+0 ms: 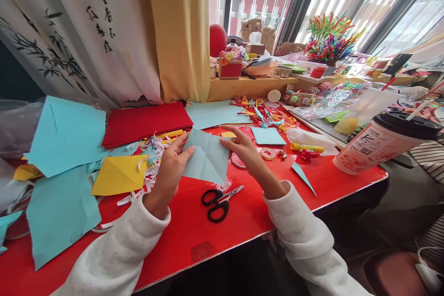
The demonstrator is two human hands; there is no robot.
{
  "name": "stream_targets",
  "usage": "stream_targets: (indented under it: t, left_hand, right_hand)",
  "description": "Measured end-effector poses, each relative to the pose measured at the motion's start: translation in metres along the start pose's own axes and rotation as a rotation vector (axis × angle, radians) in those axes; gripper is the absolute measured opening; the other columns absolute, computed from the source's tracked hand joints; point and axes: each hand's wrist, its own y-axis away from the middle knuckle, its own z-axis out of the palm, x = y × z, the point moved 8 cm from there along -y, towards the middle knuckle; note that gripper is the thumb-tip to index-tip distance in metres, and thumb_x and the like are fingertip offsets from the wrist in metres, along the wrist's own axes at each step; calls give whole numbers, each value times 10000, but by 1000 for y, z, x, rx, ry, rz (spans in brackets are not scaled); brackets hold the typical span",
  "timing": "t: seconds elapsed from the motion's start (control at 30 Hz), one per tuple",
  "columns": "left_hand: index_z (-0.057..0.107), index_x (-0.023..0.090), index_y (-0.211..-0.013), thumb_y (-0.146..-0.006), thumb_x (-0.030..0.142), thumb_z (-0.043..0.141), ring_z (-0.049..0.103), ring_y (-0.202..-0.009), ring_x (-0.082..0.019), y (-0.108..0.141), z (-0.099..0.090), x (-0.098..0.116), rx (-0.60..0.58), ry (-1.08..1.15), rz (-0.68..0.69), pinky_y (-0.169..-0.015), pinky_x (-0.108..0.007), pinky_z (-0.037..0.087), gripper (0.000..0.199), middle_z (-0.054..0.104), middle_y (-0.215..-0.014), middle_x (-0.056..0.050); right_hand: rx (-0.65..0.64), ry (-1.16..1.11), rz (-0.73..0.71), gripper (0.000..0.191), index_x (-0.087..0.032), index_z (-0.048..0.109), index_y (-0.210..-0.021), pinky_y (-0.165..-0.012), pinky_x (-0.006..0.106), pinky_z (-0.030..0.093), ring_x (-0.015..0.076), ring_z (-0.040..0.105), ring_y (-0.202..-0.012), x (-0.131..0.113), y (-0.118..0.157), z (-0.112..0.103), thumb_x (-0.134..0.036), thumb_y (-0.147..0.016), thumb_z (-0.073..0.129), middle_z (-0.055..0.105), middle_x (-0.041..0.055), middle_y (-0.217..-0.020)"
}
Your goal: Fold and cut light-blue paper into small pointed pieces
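Note:
A light blue square of creased paper (207, 157) is held up above the red table. My left hand (173, 162) grips its left edge, thumb on the face towards me. At its right edge is my right hand (244, 150), fingers closed over the upper right corner, next to a small yellow piece (228, 134). Just below the paper, black-handled scissors (222, 201) lie on the table with their blades pointing right. A stack of blue squares (268, 136) sits to the right of my right hand.
Blue sheets (65, 138), a yellow square (120, 175) and red sheets (145, 122) lie left and behind. To the right are a yellow glue stick (307, 148), a blue paper scrap (303, 178) and a tall drink cup (376, 143) near the table edge (239, 243).

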Motion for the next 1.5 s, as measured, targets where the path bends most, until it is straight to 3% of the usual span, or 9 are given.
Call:
stream_targets:
  t: [0.17, 0.33, 0.5, 0.6, 0.7, 1.0, 1.23, 1.4, 1.5]
  left_hand:
    - [541, 245, -1142, -718, 311, 591, 599, -888, -181, 1, 3, -1, -12, 72, -44, -712, -271, 503, 432, 610, -1097, -34]
    - [620, 219, -1052, -731, 330, 555, 596, -890, -201, 2, 7, -6, -67, -21, -66, -716, -296, 499, 346, 639, -1045, -40]
    - [643, 221, -1002, -739, 303, 513, 601, -826, -194, 4, 11, -9, -135, -32, -112, -654, -282, 490, 305, 653, -1000, -28]
    - [642, 223, -980, -739, 351, 526, 589, -761, -175, 6, 15, -11, -166, -19, -152, -576, -245, 461, 297, 659, -938, -26]
    - [654, 203, -880, -712, 439, 565, 567, -695, -154, 4, 13, -14, -122, -63, -170, -523, -218, 416, 303, 652, -864, -28]
    - [615, 179, -829, -671, 436, 620, 564, -740, -159, 1, 18, -12, -152, -259, -47, -578, -225, 410, 302, 643, -882, -42]
    - [598, 194, -904, -719, 346, 601, 560, -896, -183, 2, 22, -8, -210, -276, 21, -687, -245, 429, 239, 624, -953, -38]
    - [587, 188, -926, -717, 318, 607, 558, -942, -188, 3, 25, -11, -232, -262, 11, -728, -251, 434, 247, 618, -1015, -49]
    - [555, 192, -992, -709, 320, 613, 573, -910, -182, 2, 28, -17, -263, -200, -62, -692, -245, 446, 317, 613, -1041, -52]
  right_hand:
    - [-60, -20, 66, 292, -173, 615, -960, -602, 233, 416, 109, 525, -703, 2, 0, 1, -362, -743, 559, 604, 40, -822]
    - [-117, -72, 96, 223, -159, 636, -820, -565, 226, 377, 93, 486, -627, 9, 0, 3, -354, -722, 592, 576, 16, -724]
    - [-98, -3, 103, 312, -152, 627, -762, -491, 217, 303, 82, 415, -547, 14, 0, 0, -451, -729, 545, 509, -5, -626]
    - [-76, 52, 87, 302, -151, 637, -782, -530, 221, 320, 96, 448, -612, 12, -1, -1, -435, -727, 553, 551, 15, -702]
    - [-93, 90, 75, 270, -153, 640, -779, -557, 223, 328, 103, 458, -646, 11, 0, -2, -405, -734, 556, 561, 19, -729]
    - [-117, 152, 105, 345, -147, 619, -732, -495, 218, 278, 80, 392, -568, 11, 2, 0, -486, -709, 561, 479, -6, -630]
    - [-369, 115, 231, 346, -136, 631, -770, -496, 216, 306, 78, 420, -569, 12, 6, 7, -472, -697, 588, 519, 12, -655]
    - [-274, 180, 156, 351, -137, 607, -734, -485, 218, 310, 92, 445, -576, 16, 1, 4, -485, -697, 574, 540, 18, -660]
    - [-251, 195, 79, 325, -137, 590, -743, -495, 212, 309, 93, 452, -595, 15, 0, 6, -460, -722, 557, 544, 18, -685]
